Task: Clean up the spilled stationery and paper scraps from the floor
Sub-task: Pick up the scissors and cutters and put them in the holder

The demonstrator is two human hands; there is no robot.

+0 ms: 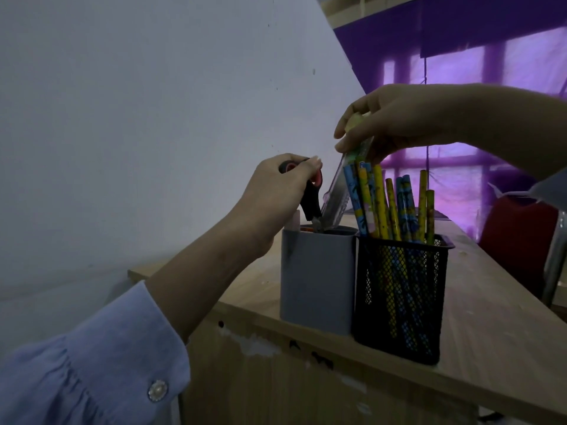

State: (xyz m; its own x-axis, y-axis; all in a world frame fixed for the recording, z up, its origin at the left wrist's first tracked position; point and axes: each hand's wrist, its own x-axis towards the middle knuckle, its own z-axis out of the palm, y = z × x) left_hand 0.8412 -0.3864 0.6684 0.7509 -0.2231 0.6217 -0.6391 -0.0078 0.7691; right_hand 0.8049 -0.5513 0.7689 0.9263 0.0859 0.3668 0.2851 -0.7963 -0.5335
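Your left hand curls its fingers round the scissors, blades down into the grey holder on the surface, likely for safe storage. Your right hand pinches the clear ruler, leaning it in alongside.

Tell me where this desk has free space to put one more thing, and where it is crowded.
Free: the bare desk right of the black mesh holder, toward the red chair, and a strip left of the grey holder. Crowded: above both holders, where the left hand holds scissors and the right hand pinches a clear ruler beside the pencils.
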